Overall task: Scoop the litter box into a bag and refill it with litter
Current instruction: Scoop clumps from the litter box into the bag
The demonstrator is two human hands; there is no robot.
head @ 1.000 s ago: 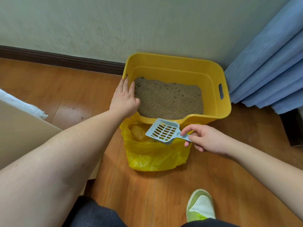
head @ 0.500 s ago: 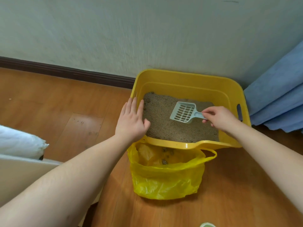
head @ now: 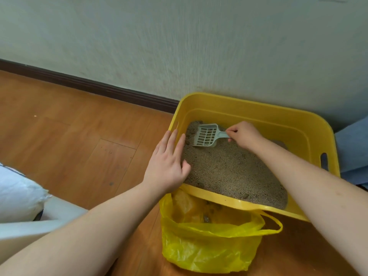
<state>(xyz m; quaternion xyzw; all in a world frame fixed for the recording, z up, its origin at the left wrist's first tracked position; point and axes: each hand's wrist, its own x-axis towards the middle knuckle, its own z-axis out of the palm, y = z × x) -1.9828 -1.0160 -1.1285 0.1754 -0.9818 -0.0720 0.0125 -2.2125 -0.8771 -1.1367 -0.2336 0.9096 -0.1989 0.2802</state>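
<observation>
1. Fingers [head: 171, 144] of the left hand [head: 166, 166] lie straight and close together, laid flat over the left rim of the litter box [head: 298, 124], thumb inside against the litter [head: 229, 168]; they hold nothing.
2. Fingers of the right hand [head: 244, 134] are curled, pinching the handle of the scoop [head: 207, 135].
3. Nearest the viewer, a yellow plastic bag [head: 205, 248] stands open on the wooden floor [head: 69, 146], touching the front wall of the litter box; dark clumps lie inside it, and one handle loop hangs to the right.
4. At the left edge, a white sack [head: 18, 192] rests on a pale surface.
5. Behind the bag, the yellow litter box holds brown litter, with small clumps near the front edge.
6. Farther in, the pale blue slotted scoop sits with its head on the litter in the far left corner.
7. Beyond, a dark baseboard [head: 89, 88] meets a pale wall [head: 179, 46]; blue cloth [head: 352, 148] shows at the right.
</observation>
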